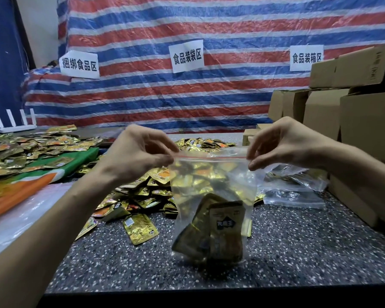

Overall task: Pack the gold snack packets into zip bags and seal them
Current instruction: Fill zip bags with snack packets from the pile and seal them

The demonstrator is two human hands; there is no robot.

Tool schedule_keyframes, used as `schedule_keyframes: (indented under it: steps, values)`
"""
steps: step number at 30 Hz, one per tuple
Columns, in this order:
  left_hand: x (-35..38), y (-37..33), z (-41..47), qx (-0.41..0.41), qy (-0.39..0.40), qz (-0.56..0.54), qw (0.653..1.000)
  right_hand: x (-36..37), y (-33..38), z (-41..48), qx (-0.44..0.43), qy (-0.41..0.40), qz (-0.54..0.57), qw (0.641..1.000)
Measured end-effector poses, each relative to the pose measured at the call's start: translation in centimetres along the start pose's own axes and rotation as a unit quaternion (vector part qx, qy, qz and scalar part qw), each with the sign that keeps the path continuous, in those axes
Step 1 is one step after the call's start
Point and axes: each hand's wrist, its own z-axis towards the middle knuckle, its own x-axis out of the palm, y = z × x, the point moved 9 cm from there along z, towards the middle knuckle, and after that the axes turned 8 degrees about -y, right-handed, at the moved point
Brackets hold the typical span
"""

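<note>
both hands (209, 152) pinch the zip bag (211, 196) top, gold packets (222, 230) inside.

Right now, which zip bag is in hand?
The upright zip bag with gold snack packets, its red-lined top pinched by left hand and right hand. The other zip bags lie flat on the speckled table.

1. The bag (213, 181) hangs over the worktop (298, 252), its top pinched between the left hand (138, 154) and right hand (282, 145); packets (226, 227) lie in it.
2. Behind it, to the left, a pile (142, 196) lies on the worktop.
3. Right of it lie spare bags (293, 192), with boxes (362, 121) stacked beyond them.
4. A tarp (165, 96) bearing signs (186, 55) hangs behind everything.
</note>
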Motion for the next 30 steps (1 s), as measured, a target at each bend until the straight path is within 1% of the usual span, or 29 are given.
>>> schedule_keyframes:
  steps: [2, 4, 6, 8, 10, 13, 15, 17, 21, 25, 28, 30]
  values:
    - [-1.0, 0.0, -0.1, -0.001, -0.051, -0.038, 0.998, -0.3, 0.1, -0.2, 0.004, -0.005, 0.027, 1.000]
    - [-1.3, 0.3, -0.6, -0.005, -0.083, -0.061, 0.995, 0.0, -0.3, -0.6, 0.022, 0.008, 0.040, 0.999]
    - [-0.8, 0.9, -1.2, -0.013, -0.093, -0.075, 0.993, 0.7, -0.8, -1.1, 0.045, 0.028, 0.044, 0.998]
    - [-0.5, 1.6, -1.6, -0.024, -0.106, -0.101, 0.989, 1.1, -1.2, -1.4, 0.058, 0.030, 0.049, 0.997]
    - [-0.4, 2.2, -1.7, -0.032, -0.109, -0.126, 0.986, 0.9, -1.0, -1.3, 0.057, 0.007, 0.057, 0.997]
    - [-0.2, 2.4, -1.7, -0.028, -0.101, -0.133, 0.986, 0.7, -0.8, -1.2, 0.055, -0.036, 0.065, 0.996]
    - [0.0, 2.1, -1.8, -0.017, -0.105, -0.126, 0.986, 0.8, -0.6, -1.2, 0.050, -0.054, 0.043, 0.996]
    - [0.3, 1.6, -2.0, 0.001, -0.111, -0.113, 0.987, 1.1, -0.3, -1.2, 0.043, -0.052, 0.000, 0.998]
    - [1.0, 0.6, -2.5, 0.039, -0.115, -0.098, 0.988, 3.3, 1.4, -0.7, 0.038, 0.023, -0.073, 0.996]
    - [1.4, -0.4, -2.6, 0.069, -0.126, -0.080, 0.986, 6.8, 5.6, 1.7, -0.053, 0.029, -0.159, 0.985]
    - [1.6, -0.7, -2.6, 0.083, -0.126, -0.066, 0.986, 8.7, 7.3, 3.3, -0.086, 0.025, -0.176, 0.980]
    - [1.5, -0.6, -2.7, 0.084, -0.127, -0.066, 0.986, 8.9, 7.4, 4.0, -0.074, 0.023, -0.145, 0.986]
